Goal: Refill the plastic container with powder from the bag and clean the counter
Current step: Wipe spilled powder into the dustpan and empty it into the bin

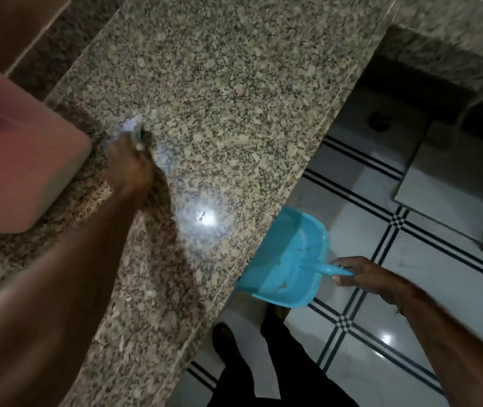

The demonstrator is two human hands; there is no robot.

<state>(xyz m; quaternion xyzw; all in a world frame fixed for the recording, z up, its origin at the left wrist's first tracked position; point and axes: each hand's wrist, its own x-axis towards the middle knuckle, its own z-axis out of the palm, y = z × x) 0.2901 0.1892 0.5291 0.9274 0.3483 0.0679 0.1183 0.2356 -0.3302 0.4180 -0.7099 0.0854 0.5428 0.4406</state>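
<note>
My left hand (128, 165) presses a small pale cloth or sponge (133, 127) onto the speckled granite counter (219, 98); the item is blurred. A thin whitish film lies on the counter just right of that hand. My right hand (363, 276) grips the handle of a blue plastic dustpan (287, 259), held just under the counter's front edge, with pale powder traces inside it. A translucent plastic container (20, 160) with a red lid edge stands at the left, close to my left hand. No bag is in view.
The counter's front edge runs diagonally from upper right to bottom centre. Below it lies a white tiled floor (410, 289) with dark lines. My dark trousers and feet (234, 348) stand by the counter. A low step or ledge (440, 183) sits at the right.
</note>
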